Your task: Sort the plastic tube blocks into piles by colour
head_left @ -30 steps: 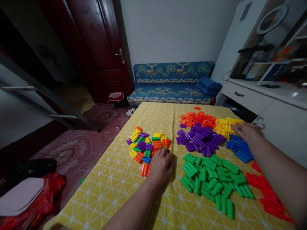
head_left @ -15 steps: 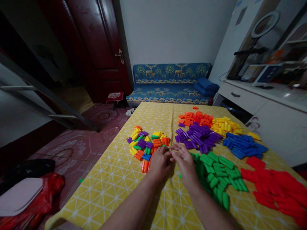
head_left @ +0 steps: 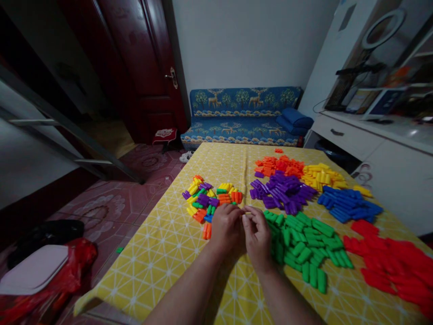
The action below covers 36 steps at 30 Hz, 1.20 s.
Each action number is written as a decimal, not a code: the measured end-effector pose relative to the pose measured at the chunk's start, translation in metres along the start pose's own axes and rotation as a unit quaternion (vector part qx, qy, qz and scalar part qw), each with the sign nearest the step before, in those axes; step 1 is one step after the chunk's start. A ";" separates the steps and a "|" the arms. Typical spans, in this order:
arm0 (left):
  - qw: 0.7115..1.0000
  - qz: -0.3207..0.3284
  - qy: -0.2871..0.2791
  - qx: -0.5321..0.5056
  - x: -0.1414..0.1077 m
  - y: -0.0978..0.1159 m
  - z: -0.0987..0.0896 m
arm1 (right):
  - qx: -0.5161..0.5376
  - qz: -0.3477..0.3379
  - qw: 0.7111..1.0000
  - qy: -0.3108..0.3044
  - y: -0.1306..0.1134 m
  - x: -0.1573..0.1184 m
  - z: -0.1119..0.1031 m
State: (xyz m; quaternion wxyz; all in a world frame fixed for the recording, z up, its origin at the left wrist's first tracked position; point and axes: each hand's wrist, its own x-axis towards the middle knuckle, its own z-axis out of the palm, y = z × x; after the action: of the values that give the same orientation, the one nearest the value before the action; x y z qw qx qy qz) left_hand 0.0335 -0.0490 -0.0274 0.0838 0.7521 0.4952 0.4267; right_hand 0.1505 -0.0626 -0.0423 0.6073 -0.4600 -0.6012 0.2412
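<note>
Head view, hands (head_left: 227, 225) together, green tubes (head_left: 313, 275) (probably plastic)

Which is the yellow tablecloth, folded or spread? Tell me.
Spread. The yellow tablecloth lies out wide and mostly flat, with green pieces and red pieces resting on it.

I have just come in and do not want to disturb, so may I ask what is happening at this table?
A person's left hand and right hand have their fingertips close together above the yellow tablecloth; I cannot tell whether they hold a piece. By the left hand lies a mixed-colour pile of plastic pieces. To the right are a green pile, purple pile, orange pile, yellow pile, blue pile and red pile.
</note>
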 end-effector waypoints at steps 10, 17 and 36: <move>0.974 -0.086 -0.033 0.209 0.015 -0.030 -0.016 | 0.011 -0.001 1.000 -0.029 0.003 -0.003 0.005; 0.978 -0.083 -0.054 0.184 0.016 -0.031 -0.014 | 0.019 0.000 0.999 -0.034 0.003 -0.003 0.007; 0.960 -0.157 0.013 -0.231 -0.023 0.012 -0.002 | -0.040 -0.070 0.996 -0.024 -0.005 -0.010 -0.001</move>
State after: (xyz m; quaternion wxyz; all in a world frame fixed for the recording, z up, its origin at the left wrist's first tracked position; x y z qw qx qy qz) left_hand 0.0369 -0.0738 -0.0323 0.3143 0.6199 0.4960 0.5204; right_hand 0.1484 -0.0736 -0.0434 0.5894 -0.4347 -0.6554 0.1846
